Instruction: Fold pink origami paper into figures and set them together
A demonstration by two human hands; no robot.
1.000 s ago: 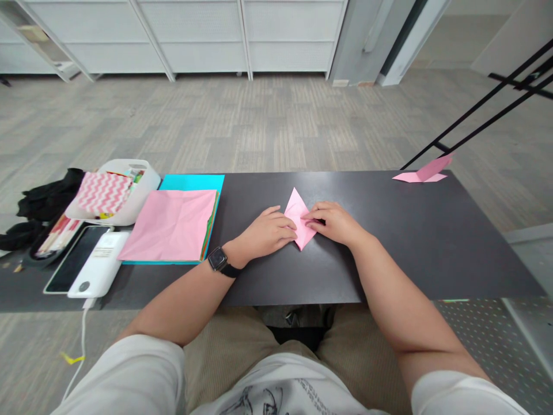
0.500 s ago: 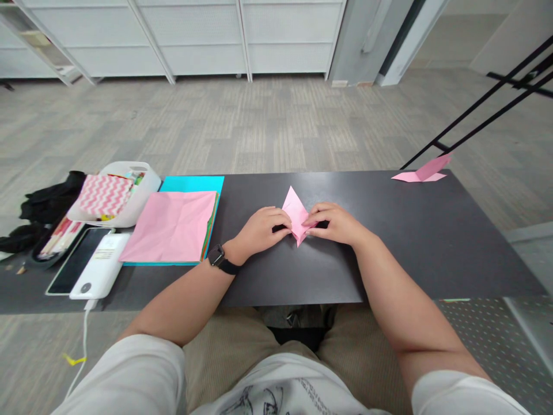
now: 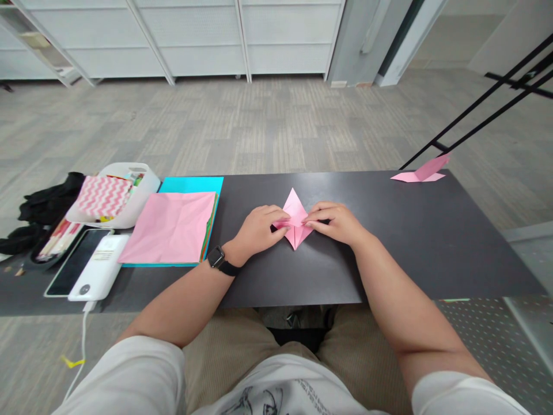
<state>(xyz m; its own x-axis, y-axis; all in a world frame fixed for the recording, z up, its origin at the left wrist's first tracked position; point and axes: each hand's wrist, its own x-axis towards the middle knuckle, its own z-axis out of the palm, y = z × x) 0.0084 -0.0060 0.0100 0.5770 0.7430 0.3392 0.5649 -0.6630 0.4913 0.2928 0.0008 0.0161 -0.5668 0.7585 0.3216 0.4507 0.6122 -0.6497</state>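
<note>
Folded pink paper [image 3: 294, 203], one, pointed at top and bottom, on the dark counter [image 3: 276, 282]; left hand [image 3: 262, 228] pinching its left side, right hand [image 3: 334, 222] pinching its right. Stack of coloured sheets [image 3: 170, 227], pink uppermost, left of the hands; second pink folding [image 3: 425, 171], near the far right corner.

White cabinets [image 3: 194, 60] — far side | grey patterned floor [image 3: 259, 127] | dark table [image 3: 410, 242]
</note>
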